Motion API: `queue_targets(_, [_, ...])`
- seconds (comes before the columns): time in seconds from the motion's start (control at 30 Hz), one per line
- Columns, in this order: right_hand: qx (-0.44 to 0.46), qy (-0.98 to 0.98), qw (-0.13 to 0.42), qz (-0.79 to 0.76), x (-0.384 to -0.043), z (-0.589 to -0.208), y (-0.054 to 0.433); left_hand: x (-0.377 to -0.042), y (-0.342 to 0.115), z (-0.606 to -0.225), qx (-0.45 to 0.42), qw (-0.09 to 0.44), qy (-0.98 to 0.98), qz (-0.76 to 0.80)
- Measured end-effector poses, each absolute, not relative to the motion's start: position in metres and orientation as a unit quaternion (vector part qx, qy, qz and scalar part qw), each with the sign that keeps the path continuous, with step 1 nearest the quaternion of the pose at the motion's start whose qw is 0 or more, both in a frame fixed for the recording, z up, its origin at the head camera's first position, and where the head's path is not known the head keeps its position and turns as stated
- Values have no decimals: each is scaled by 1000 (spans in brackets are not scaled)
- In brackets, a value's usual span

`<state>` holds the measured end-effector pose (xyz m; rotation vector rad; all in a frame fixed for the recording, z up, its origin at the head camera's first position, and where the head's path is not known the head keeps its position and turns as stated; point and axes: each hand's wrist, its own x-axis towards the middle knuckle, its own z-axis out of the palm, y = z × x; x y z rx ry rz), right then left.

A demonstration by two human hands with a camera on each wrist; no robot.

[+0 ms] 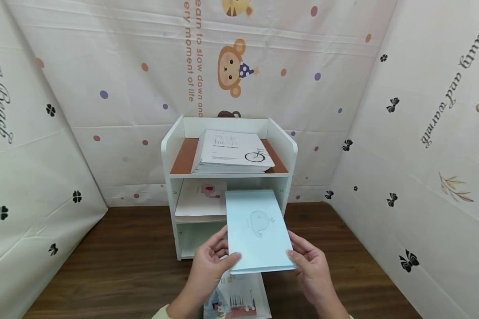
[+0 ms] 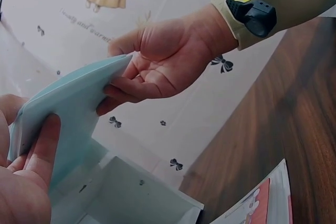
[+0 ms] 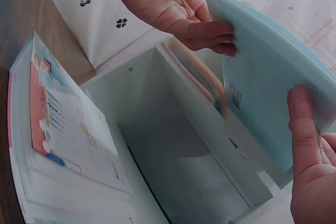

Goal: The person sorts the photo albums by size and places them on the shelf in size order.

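Both hands hold a light-blue notebook (image 1: 259, 248) with a whale drawing on its cover, in front of the shelf's right side. My left hand (image 1: 210, 261) grips its left edge near the lower corner, thumb on the cover. On the opposite edge, my right hand (image 1: 312, 270) pinches it the same way, fingers beneath. From the right wrist view, the underside of the notebook (image 3: 262, 87) shows a barcode. Whether it is a single notebook or a few together, I cannot tell. Below it on the table lies a stack of picture books (image 1: 239, 297), partly hidden.
A white three-level shelf (image 1: 165, 155) stands on the brown wooden table (image 1: 115, 261). Its top holds a pile of books (image 1: 233, 150) with a bicycle cover. In the middle level lie notebooks (image 1: 199, 199) with a pink elephant. Printed cloth (image 1: 131, 106) surrounds the table.
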<state>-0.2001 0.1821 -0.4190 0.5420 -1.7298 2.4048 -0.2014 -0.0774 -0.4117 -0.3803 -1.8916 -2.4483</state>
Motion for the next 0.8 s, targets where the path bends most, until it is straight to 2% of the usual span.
queue_targets(0.8, [152, -568, 76, 805, -209, -428, 192, -214, -68, -420, -130, -20, -620, -774])
